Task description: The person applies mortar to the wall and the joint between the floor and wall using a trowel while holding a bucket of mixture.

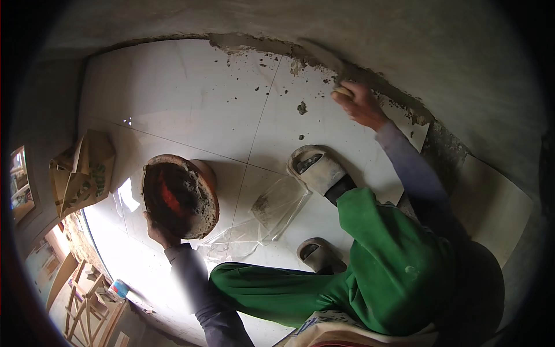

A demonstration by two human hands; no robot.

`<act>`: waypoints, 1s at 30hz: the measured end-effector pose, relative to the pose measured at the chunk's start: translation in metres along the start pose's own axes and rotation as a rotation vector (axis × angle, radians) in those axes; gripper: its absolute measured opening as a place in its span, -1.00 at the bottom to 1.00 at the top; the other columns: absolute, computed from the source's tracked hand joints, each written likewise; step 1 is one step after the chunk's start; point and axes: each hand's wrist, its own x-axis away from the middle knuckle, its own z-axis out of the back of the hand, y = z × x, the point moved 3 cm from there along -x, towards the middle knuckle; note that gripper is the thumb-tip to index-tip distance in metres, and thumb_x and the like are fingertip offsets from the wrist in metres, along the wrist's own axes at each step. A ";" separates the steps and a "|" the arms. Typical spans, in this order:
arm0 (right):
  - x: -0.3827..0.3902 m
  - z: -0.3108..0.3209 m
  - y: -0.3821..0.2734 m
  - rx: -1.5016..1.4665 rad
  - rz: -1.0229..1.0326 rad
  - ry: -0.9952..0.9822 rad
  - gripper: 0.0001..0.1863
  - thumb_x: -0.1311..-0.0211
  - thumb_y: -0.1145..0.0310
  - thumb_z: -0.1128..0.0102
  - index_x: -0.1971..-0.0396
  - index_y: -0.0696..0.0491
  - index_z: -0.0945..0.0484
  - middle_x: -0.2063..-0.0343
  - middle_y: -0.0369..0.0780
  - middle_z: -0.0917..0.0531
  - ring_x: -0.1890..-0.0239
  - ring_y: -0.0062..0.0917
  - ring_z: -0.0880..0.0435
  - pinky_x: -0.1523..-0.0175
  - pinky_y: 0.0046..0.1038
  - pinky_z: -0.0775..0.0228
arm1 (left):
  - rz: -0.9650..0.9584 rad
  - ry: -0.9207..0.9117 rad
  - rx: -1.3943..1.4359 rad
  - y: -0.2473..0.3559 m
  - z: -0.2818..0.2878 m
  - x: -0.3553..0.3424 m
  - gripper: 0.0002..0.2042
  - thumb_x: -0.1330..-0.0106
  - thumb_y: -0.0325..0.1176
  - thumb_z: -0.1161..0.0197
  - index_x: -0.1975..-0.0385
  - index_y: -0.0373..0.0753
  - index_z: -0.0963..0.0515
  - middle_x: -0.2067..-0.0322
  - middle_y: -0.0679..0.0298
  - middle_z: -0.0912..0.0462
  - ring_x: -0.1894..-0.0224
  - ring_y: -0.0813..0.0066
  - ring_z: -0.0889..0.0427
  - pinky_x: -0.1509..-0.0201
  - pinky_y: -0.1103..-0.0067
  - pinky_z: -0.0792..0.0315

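Right hand [361, 104], fingers pinching a trowel handle [343, 91], works the upper-right mortar joint [324, 58]; left hand [157, 231] grips the tilted mortar pan [180, 196] rim within reach.

A crumpled tan paper sack [81, 172] with green printing lies at about nine o'clock, on the edge of the white tiled floor [191, 98], its top folded open into a peak. Near the middle, toward six o'clock, a clear plastic bag [272, 211] lies flat on the tiles, smeared with grey mortar inside, its lower end wrinkled. At about seven o'clock, by the wooden frames, sits a small blue-and-white packet [118, 287] with a red patch; its shape is too small to tell.
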 end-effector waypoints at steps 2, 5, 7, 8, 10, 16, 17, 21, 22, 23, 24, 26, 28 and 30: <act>0.013 0.010 -0.007 -0.117 -0.094 -0.009 -0.62 -0.40 0.08 -0.32 0.38 0.13 -0.55 0.61 -0.33 -0.50 0.57 -0.67 -0.46 0.45 -0.42 -0.33 | -0.139 0.039 -0.323 0.002 0.002 -0.003 -0.49 -0.67 0.01 -0.11 0.03 -0.43 -0.71 0.18 0.18 -0.77 0.19 0.44 -0.71 0.07 0.50 -0.62; -0.010 -0.026 -0.013 -0.060 -0.002 -0.022 -0.64 -0.37 0.07 -0.32 0.27 0.13 -0.66 0.51 -0.11 -0.71 0.49 -0.36 -0.71 0.31 -0.27 -0.54 | -0.038 0.035 -0.189 -0.012 0.010 -0.015 -0.59 -0.73 -0.11 0.02 -0.03 -0.31 -0.68 0.22 0.13 -0.80 0.27 0.41 -0.73 0.19 0.42 -0.62; -0.043 -0.063 -0.008 0.141 0.075 0.045 -0.66 -0.37 0.09 -0.29 0.23 0.10 -0.68 0.46 -0.07 -0.74 0.44 -0.26 -0.76 0.29 -0.23 -0.56 | -0.182 0.025 -0.431 -0.015 0.017 -0.024 -0.59 -0.73 -0.11 0.03 0.03 -0.30 -0.69 0.25 0.12 -0.81 0.29 0.41 -0.73 0.22 0.41 -0.62; -0.054 -0.071 -0.001 0.135 0.072 0.064 -0.66 -0.37 0.09 -0.29 0.23 0.10 -0.68 0.46 -0.07 -0.74 0.44 -0.26 -0.76 0.29 -0.23 -0.56 | -0.266 0.015 -0.639 -0.016 0.020 -0.028 -0.58 -0.74 -0.12 0.04 0.05 -0.30 -0.70 0.26 0.12 -0.81 0.30 0.41 -0.73 0.24 0.41 -0.61; -0.068 -0.076 0.012 0.210 0.033 0.091 -0.68 -0.37 0.10 -0.28 0.25 0.09 -0.67 0.41 -0.02 -0.76 0.38 -0.18 -0.79 0.29 -0.19 -0.56 | -0.420 -0.003 -0.916 -0.018 0.027 -0.034 -0.64 -0.70 -0.15 -0.04 0.02 -0.32 -0.66 0.29 0.11 -0.79 0.33 0.36 -0.73 0.27 0.41 -0.61; 0.017 0.029 0.026 0.043 -0.058 0.007 -0.71 -0.44 0.16 -0.29 0.31 0.11 -0.60 0.56 -0.21 -0.62 0.55 -0.52 -0.60 0.38 -0.35 -0.49 | -0.466 -0.024 -1.046 -0.023 0.030 -0.038 -0.72 -0.65 -0.23 -0.10 -0.07 -0.33 -0.58 0.33 0.09 -0.77 0.35 0.24 -0.74 0.28 0.37 -0.59; 0.038 0.043 0.019 -0.031 -0.027 0.050 -0.71 -0.46 0.18 -0.28 0.31 0.12 -0.58 0.59 -0.26 -0.58 0.57 -0.59 -0.54 0.41 -0.39 -0.46 | -0.386 -0.009 -0.958 -0.024 0.028 -0.037 -0.70 -0.66 -0.22 -0.08 -0.06 -0.34 -0.61 0.31 0.08 -0.77 0.34 0.28 -0.73 0.26 0.39 -0.59; 0.043 0.016 -0.009 -0.052 -0.079 0.075 -0.63 -0.49 0.06 -0.28 0.31 0.09 -0.54 0.56 -0.35 -0.50 0.54 -0.71 -0.45 0.45 -0.43 -0.36 | -0.012 0.043 -0.046 -0.024 0.018 -0.027 -0.62 -0.69 -0.15 -0.05 -0.04 -0.37 -0.65 0.27 0.01 -0.78 0.32 0.33 -0.71 0.21 0.37 -0.58; 0.028 -0.006 -0.016 -0.071 -0.062 0.048 -0.63 -0.49 0.05 -0.28 0.29 0.09 -0.56 0.55 -0.32 -0.53 0.54 -0.69 -0.48 0.44 -0.42 -0.38 | -0.244 0.050 -0.521 -0.014 0.015 -0.022 -0.58 -0.70 -0.11 -0.03 -0.03 -0.38 -0.67 0.26 0.02 -0.78 0.31 0.36 -0.70 0.19 0.39 -0.58; 0.010 -0.030 -0.022 0.019 -0.019 0.036 -0.62 -0.48 0.03 -0.27 0.27 0.10 -0.58 0.51 -0.26 -0.60 0.52 -0.60 -0.56 0.39 -0.36 -0.44 | -0.396 0.045 -0.841 -0.007 0.011 -0.019 -0.56 -0.71 -0.10 -0.02 -0.03 -0.39 -0.67 0.26 0.02 -0.78 0.30 0.37 -0.70 0.18 0.39 -0.58; -0.007 -0.051 -0.021 0.129 -0.087 0.013 -0.60 -0.47 0.02 -0.26 0.26 0.11 -0.60 0.47 -0.20 -0.67 0.51 -0.52 -0.64 0.35 -0.30 -0.50 | -0.484 0.045 -1.000 -0.002 0.008 -0.017 -0.54 -0.71 -0.08 -0.01 -0.03 -0.40 -0.68 0.25 0.03 -0.78 0.29 0.39 -0.69 0.17 0.40 -0.58; -0.041 -0.085 -0.011 0.163 -0.115 0.037 -0.56 -0.38 0.03 -0.20 0.12 0.16 -0.66 0.31 0.02 -0.78 0.21 -0.05 -0.78 0.03 -0.05 -0.58 | -0.354 -0.022 -0.746 0.000 0.008 -0.016 -0.53 -0.72 -0.08 0.00 -0.04 -0.42 -0.65 0.27 0.07 -0.78 0.29 0.37 -0.70 0.17 0.40 -0.59; -0.054 -0.083 0.020 0.205 -0.130 0.056 -0.59 -0.38 0.05 -0.19 0.12 0.14 -0.67 0.27 0.03 -0.78 0.19 -0.04 -0.78 0.01 -0.05 -0.59 | -0.389 -0.023 -0.988 0.002 0.007 -0.017 -0.53 -0.71 -0.06 0.00 -0.05 -0.43 -0.63 0.29 0.12 -0.77 0.28 0.38 -0.70 0.17 0.41 -0.60; -0.057 -0.071 0.050 0.252 -0.130 0.055 -0.61 -0.38 0.07 -0.18 0.12 0.12 -0.68 0.24 0.04 -0.78 0.17 -0.02 -0.78 0.00 -0.05 -0.59 | -0.464 -0.005 -1.306 0.000 0.006 -0.019 -0.52 -0.71 -0.05 -0.01 -0.07 -0.44 -0.62 0.30 0.15 -0.77 0.27 0.40 -0.70 0.16 0.43 -0.60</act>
